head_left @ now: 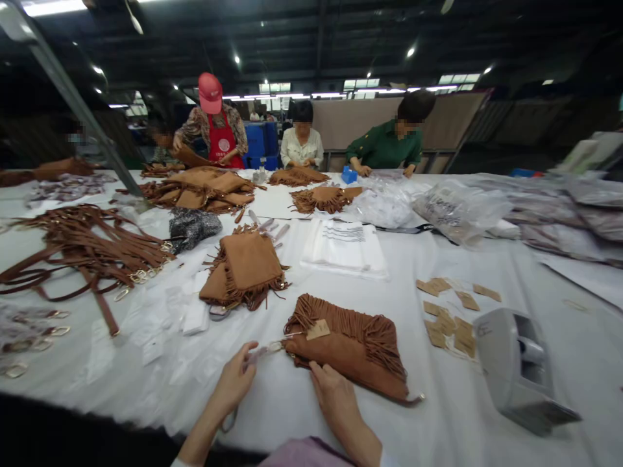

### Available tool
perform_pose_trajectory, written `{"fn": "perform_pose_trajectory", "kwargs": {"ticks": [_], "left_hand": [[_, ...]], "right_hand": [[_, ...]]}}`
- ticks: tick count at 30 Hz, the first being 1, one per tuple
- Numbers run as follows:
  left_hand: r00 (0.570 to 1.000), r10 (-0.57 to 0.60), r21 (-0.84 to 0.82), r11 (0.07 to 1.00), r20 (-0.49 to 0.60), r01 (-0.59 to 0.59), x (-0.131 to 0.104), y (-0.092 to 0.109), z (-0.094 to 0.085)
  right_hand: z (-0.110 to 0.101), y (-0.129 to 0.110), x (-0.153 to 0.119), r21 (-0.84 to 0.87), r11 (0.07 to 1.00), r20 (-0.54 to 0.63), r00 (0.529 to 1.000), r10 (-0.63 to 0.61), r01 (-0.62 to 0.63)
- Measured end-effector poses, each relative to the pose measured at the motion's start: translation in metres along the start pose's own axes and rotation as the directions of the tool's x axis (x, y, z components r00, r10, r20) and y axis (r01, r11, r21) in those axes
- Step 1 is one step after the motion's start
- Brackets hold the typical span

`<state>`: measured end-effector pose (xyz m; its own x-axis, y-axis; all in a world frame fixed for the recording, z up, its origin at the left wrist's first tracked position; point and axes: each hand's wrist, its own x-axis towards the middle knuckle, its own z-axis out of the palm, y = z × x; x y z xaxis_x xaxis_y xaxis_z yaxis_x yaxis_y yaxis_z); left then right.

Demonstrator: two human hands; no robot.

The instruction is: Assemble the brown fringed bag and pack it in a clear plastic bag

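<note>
A brown fringed suede bag [348, 350] lies in front of me with its fringe on the far side. A small kraft-paper tag [318, 329] rests on it. At its left end is a metal clasp [275, 346] joined to a strap in pale wrapping [260, 354]. My left hand [237, 375] is closed around that wrapped strap, and a loop hangs below the hand. My right hand [335, 395] grips the near edge of the bag, its fingertips partly hidden. Beyond my left hand is a small stack of similar bags [246, 266].
Brown straps [97, 250] with metal clasps spread across the left. White plastic bags [344, 246] lie ahead, and a black-and-white bundle [193, 228] sits left of them. To the right are loose paper tags [450, 321] and a grey tape dispenser [520, 370]. Several co-workers handle brown pieces across the table.
</note>
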<state>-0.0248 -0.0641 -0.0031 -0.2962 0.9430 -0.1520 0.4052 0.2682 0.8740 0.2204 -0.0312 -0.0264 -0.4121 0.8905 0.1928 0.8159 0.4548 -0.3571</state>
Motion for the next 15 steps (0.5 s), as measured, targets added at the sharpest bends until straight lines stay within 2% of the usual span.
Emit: {"fn": "perform_pose_trajectory", "kwargs": {"ticks": [3,5,7,8,10,12,15], "left_hand": [[0.989,0.149,0.158,0.976,0.006,-0.148,0.001,-0.001,0.000],[0.977,0.202,0.226,0.957,-0.068,-0.182,-0.005,0.005,0.004],[0.969,0.202,0.227,0.960,-0.143,-0.167,-0.015,0.014,0.012],[0.974,0.176,0.189,0.971,-0.144,-0.147,-0.020,0.019,0.017],[0.996,0.077,0.045,0.996,-0.050,-0.075,-0.030,0.029,0.031],[0.997,-0.031,-0.118,0.992,0.076,0.040,-0.036,0.034,0.048],[0.980,-0.098,-0.329,0.932,0.174,0.152,-0.035,0.032,0.074]], "right_hand": [[0.011,0.003,0.006,-0.144,0.990,0.002,1.000,-0.001,0.001],[0.008,-0.002,0.009,-0.143,0.990,-0.001,1.000,0.005,-0.005],[0.001,-0.009,0.012,-0.059,0.998,0.022,0.999,0.034,-0.033],[-0.002,-0.012,0.014,0.025,0.998,0.048,0.997,0.055,-0.056],[-0.006,-0.016,0.018,0.256,0.958,0.139,0.986,0.092,-0.126],[-0.004,-0.018,0.020,0.504,0.832,0.289,0.953,0.091,-0.232],[0.006,-0.020,0.022,0.720,0.505,0.528,0.848,0.046,-0.476]]}}
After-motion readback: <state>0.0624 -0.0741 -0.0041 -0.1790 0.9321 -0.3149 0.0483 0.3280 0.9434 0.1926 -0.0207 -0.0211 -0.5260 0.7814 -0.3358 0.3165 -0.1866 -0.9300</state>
